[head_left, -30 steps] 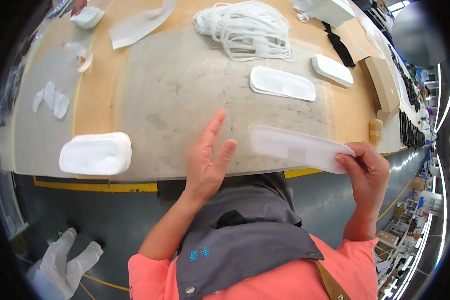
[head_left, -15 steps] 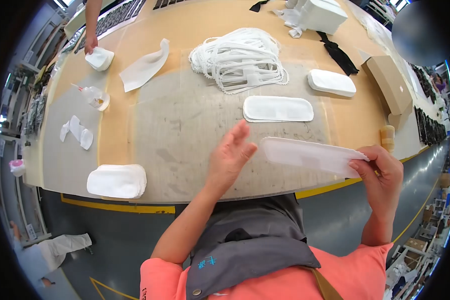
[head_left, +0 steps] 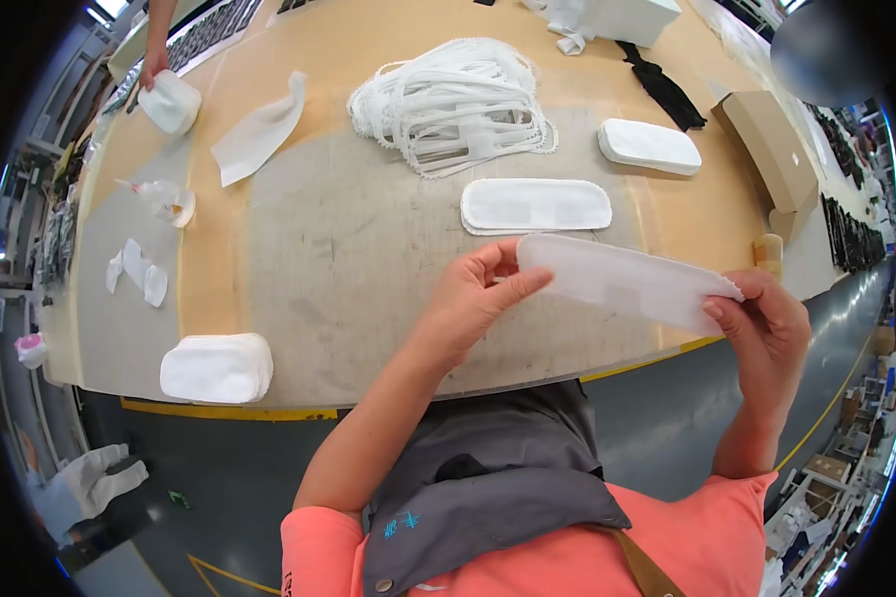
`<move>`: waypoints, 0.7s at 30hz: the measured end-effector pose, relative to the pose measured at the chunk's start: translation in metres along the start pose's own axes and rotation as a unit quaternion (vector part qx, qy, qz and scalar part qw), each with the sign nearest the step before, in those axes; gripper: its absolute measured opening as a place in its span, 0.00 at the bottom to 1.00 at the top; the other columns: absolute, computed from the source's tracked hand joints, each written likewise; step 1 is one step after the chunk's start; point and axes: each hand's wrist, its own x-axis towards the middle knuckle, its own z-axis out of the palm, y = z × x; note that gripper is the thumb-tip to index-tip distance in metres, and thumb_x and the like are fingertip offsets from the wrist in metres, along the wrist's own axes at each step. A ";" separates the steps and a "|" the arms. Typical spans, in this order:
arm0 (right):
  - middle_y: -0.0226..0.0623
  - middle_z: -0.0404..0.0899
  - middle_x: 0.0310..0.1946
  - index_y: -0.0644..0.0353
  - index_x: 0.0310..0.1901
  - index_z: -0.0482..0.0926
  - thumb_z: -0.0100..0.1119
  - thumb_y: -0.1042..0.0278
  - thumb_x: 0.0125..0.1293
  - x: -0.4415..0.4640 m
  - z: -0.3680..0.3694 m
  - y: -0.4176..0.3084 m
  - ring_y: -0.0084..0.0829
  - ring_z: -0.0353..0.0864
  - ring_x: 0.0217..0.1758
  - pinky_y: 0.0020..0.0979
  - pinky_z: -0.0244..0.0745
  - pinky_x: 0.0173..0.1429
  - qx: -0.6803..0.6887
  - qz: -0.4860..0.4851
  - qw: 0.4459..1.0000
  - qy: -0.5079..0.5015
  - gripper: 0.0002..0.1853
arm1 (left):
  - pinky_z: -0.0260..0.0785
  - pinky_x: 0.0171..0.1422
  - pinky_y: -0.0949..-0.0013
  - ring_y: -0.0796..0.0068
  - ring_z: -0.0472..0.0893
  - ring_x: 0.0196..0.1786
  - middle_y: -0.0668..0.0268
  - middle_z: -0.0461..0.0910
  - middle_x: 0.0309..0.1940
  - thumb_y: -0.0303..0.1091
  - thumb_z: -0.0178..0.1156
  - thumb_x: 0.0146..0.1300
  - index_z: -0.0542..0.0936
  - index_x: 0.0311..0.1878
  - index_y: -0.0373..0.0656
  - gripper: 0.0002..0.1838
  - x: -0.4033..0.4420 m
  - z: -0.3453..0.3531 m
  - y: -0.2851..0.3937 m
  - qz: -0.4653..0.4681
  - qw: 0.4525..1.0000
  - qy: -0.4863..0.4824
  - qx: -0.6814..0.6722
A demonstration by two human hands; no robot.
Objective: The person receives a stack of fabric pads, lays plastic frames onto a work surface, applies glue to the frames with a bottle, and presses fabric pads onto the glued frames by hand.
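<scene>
Your right hand (head_left: 765,333) pinches the right end of a thin white strip (head_left: 617,284) between thumb and fingers, above the table (head_left: 358,298). Your left hand (head_left: 468,303) meets its left end, though whether those fingers grip it cannot be told. Just beyond the strip lies a white stack (head_left: 536,206), then a heap of white loops (head_left: 458,104)

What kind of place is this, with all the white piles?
Probably a factory workshop: there's a big worktable, neat stacks of matching white pieces, and a grey floor marked with yellow lines.
</scene>
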 end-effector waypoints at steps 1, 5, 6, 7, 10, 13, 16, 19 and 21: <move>0.30 0.83 0.31 0.68 0.40 0.83 0.68 0.80 0.64 0.002 0.000 0.006 0.18 0.80 0.33 0.21 0.74 0.38 0.011 0.012 1.000 -0.006 0.04 | 0.69 0.49 0.74 0.85 0.77 0.48 0.74 0.85 0.44 0.38 0.70 0.67 0.87 0.50 0.41 0.13 0.003 0.000 -0.001 -0.023 0.998 -0.034 -0.051; 0.28 0.82 0.31 0.66 0.41 0.82 0.65 0.74 0.68 0.031 0.021 0.049 0.17 0.79 0.33 0.22 0.74 0.36 0.115 0.098 0.987 -0.054 0.05 | 0.66 0.42 0.77 0.86 0.76 0.38 0.76 0.84 0.34 0.38 0.70 0.68 0.87 0.43 0.40 0.11 0.013 -0.016 0.005 0.038 0.997 0.043 0.048; 0.27 0.81 0.30 0.65 0.41 0.82 0.65 0.71 0.69 0.042 0.033 0.057 0.17 0.78 0.33 0.22 0.74 0.35 0.145 0.122 0.980 -0.068 0.06 | 0.65 0.41 0.77 0.86 0.76 0.36 0.76 0.84 0.34 0.39 0.70 0.67 0.86 0.41 0.40 0.11 0.020 -0.023 0.009 0.043 0.993 0.065 0.093; 0.27 0.80 0.30 0.64 0.42 0.82 0.65 0.67 0.70 0.056 0.045 0.065 0.16 0.77 0.33 0.23 0.74 0.34 0.173 0.144 0.971 -0.082 0.08 | 0.65 0.40 0.77 0.86 0.75 0.34 0.76 0.84 0.34 0.39 0.70 0.67 0.86 0.40 0.40 0.11 0.029 -0.029 0.014 0.050 0.985 0.087 0.138; 0.26 0.79 0.31 0.63 0.43 0.82 0.66 0.64 0.70 0.082 0.081 0.110 0.17 0.76 0.33 0.22 0.74 0.34 0.199 0.171 0.961 -0.092 0.10 | 0.67 0.41 0.75 0.84 0.75 0.32 0.75 0.83 0.32 0.41 0.72 0.65 0.86 0.38 0.40 0.13 0.049 -0.036 0.028 0.042 0.958 0.152 0.239; 0.25 0.79 0.32 0.62 0.44 0.82 0.67 0.63 0.69 0.094 0.104 0.132 0.16 0.76 0.34 0.22 0.74 0.34 0.172 0.160 0.969 -0.076 0.11 | 0.73 0.40 0.65 0.70 0.80 0.34 0.61 0.83 0.34 0.43 0.73 0.59 0.85 0.35 0.37 0.16 0.069 -0.043 0.024 0.106 0.899 0.205 0.371; 0.33 0.79 0.39 0.62 0.49 0.80 0.68 0.63 0.67 0.092 0.113 0.144 0.29 0.78 0.41 0.30 0.77 0.45 -0.034 0.076 0.996 -0.043 0.14 | 0.74 0.43 0.62 0.63 0.80 0.38 0.59 0.80 0.37 0.41 0.73 0.57 0.84 0.40 0.39 0.15 0.077 -0.045 0.017 0.169 0.834 0.187 0.491; 0.41 0.77 0.50 0.61 0.53 0.77 0.69 0.64 0.65 0.096 0.115 0.149 0.41 0.78 0.50 0.38 0.75 0.53 -0.118 0.015 0.993 0.001 0.19 | 0.70 0.41 0.68 0.71 0.74 0.35 0.65 0.76 0.35 0.37 0.74 0.57 0.83 0.48 0.41 0.18 0.074 -0.043 0.012 0.230 0.796 0.216 0.516; 0.42 0.77 0.52 0.61 0.53 0.76 0.70 0.65 0.64 0.103 0.116 0.157 0.43 0.78 0.51 0.41 0.75 0.54 -0.135 -0.079 0.987 0.018 0.19 | 0.70 0.42 0.68 0.71 0.74 0.36 0.65 0.76 0.36 0.35 0.73 0.58 0.82 0.52 0.42 0.19 0.067 -0.040 0.019 0.227 0.807 0.242 0.489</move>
